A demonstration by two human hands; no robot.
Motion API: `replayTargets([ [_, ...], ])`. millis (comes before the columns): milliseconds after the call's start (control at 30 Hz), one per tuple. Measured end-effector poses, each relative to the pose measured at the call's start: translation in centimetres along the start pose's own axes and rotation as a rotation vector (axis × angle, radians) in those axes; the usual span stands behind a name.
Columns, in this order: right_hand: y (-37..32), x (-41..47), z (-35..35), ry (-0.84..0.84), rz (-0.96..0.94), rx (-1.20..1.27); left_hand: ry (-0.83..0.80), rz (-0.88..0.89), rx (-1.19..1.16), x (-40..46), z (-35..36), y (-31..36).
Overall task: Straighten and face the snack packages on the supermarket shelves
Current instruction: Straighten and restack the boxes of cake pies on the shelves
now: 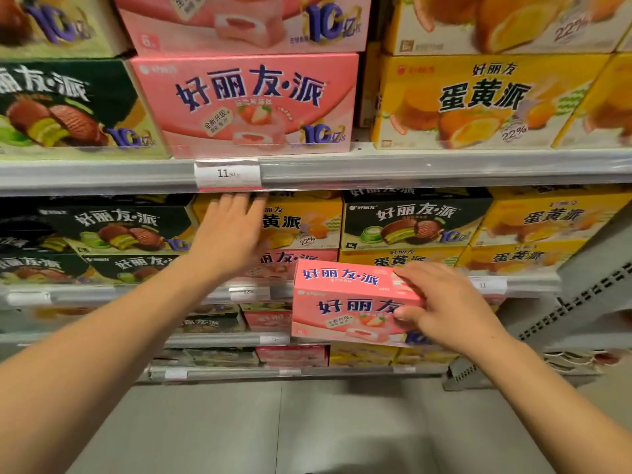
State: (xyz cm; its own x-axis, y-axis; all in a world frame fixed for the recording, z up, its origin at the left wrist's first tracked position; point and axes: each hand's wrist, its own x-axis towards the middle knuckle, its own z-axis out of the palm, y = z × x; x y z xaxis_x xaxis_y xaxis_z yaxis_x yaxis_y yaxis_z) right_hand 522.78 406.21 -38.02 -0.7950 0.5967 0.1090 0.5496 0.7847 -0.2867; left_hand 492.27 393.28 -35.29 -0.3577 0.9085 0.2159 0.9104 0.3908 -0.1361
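The shelves fill the view from nine o'clock across to three o'clock, tier on tier of snack boxes behind clear rails. On the upper tier, a large pink strawberry box stands at twelve o'clock facing forward, with a dark green box at ten o'clock beside it and a yellow egg-yolk pie box at two o'clock; more boxes are stacked on top of each. On the tier below, green boxes sit toward nine o'clock, a yellow box near the centre, another green box just right of it, and yellow ones toward three o'clock. The grey floor lies at six o'clock.

Both bare forearms reach in from the lower corners. The small pink box is held in front of the middle tier's rail, at about four o'clock from centre, tilted so its top and front both show. The right hand clamps its right end, fingers over the top and thumb on the front. The left hand is spread flat, fingers apart and straight, against the yellow box just under the price tag at centre.
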Motion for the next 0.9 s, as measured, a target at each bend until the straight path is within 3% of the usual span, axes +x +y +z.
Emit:
replayTargets([
  [133,0.0,-0.8,0.3,-0.008,0.030,0.065,-0.043,-0.142,-0.001,1.5,0.6,0.0],
  [267,0.3,-1.6,0.3,0.001,0.043,0.045,-0.048,-0.169,-0.066,2.2,0.9,0.3],
  [600,1.5,-3.6,0.7,-0.013,0.104,0.063,0.027,-0.035,0.116,0.4,0.0,0.8],
  [900,0.3,-4.5,1.3,-0.060,0.075,0.111,0.035,-0.013,-0.018,-5.5,-1.2,1.2],
])
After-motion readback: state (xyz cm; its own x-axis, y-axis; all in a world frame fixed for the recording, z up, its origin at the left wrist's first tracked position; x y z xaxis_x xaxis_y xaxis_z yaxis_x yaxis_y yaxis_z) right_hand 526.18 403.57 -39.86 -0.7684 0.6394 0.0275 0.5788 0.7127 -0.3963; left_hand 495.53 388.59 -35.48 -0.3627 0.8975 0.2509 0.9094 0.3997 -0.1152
